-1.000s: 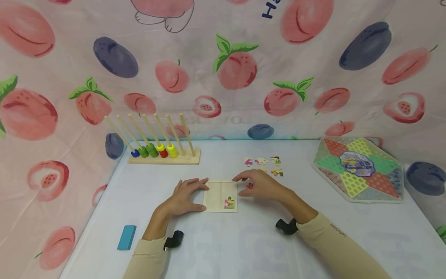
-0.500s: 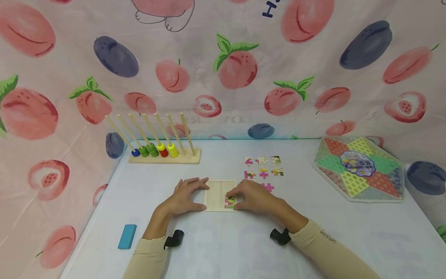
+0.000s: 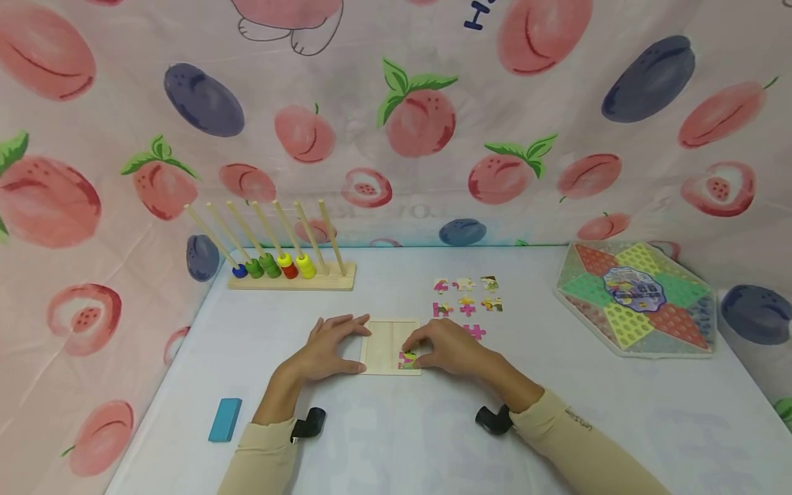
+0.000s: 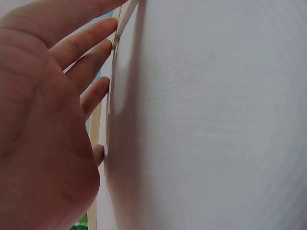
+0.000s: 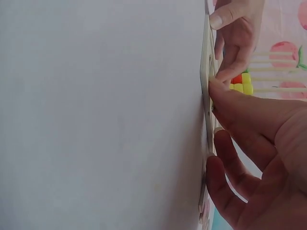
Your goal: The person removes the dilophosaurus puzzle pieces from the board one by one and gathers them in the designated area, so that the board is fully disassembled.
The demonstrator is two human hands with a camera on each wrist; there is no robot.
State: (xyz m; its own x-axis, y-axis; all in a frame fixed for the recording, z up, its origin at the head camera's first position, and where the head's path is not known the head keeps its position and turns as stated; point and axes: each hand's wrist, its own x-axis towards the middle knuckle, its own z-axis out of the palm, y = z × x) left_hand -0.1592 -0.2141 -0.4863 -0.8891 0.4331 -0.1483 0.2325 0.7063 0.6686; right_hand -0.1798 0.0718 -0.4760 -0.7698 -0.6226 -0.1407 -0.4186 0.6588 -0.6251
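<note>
A shallow wooden puzzle tray (image 3: pixel 379 347) lies on the table between the hands. One pink and green jigsaw piece (image 3: pixel 405 359) sits in its lower right corner, partly covered by fingers. My right hand (image 3: pixel 454 347) pinches that piece between thumb and index finger, and its other fingers are near the tray's right side. My left hand (image 3: pixel 328 352) rests along the tray's left edge, thumb at the near corner and fingers at the far one. The left wrist view shows these fingers mostly extended, touching the edge. Several loose jigsaw pieces (image 3: pixel 467 307) lie beyond the right hand.
A wooden peg abacus (image 3: pixel 291 284) with coloured beads stands at the back left. A blue rectangular block (image 3: pixel 225 420) lies at the front left. On the right is a star-patterned game board (image 3: pixel 637 299). A fruit-printed cloth (image 3: pixel 421 192) hangs behind the table.
My right hand has come from the tray's right side down onto the jigsaw piece in the lower right corner. During the last half second it has hardly moved. The left hand has stayed put.
</note>
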